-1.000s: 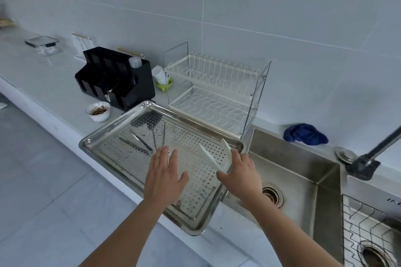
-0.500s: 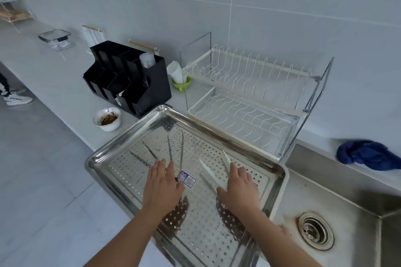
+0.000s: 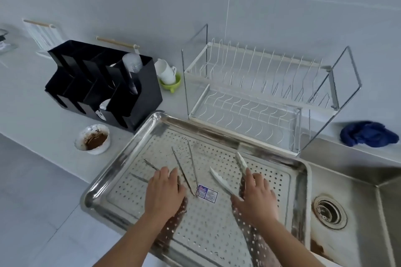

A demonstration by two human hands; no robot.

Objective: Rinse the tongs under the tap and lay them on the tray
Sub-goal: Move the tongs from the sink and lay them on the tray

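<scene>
The pale counter (image 3: 32,104) carries the tray (image 3: 102,180), a wide perforated steel one that serves as the landmark here. To the tray's right, touching its edge, is the steel sink (image 3: 347,191); no tap shows. Behind the tray stands a wire dish rack (image 3: 249,102), and at its back left corner a black organizer (image 3: 138,102). A blue cloth (image 3: 368,134) lies well off to the tray's right, behind the sink. A small bowl (image 3: 92,138) smeared with brown sits just beside the tray's left rim.

Over the tray's middle, the left hand (image 3: 165,195) is spread flat, fingers straight, gripping nothing. The right hand (image 3: 256,199), nearer the tray's sink side, lies on the hinge end of the white tongs (image 3: 220,180) with fairly straight fingers; I see no closed grip.

The white tongs rest on the tray floor, arms splayed toward the rack. Thin metal tongs (image 3: 183,171) lie at the centre, beside a small sticker (image 3: 206,193).

Whether the white tongs were rinsed cannot be seen. Laying them down looks all but finished; only lifting the hand away seems left.
</scene>
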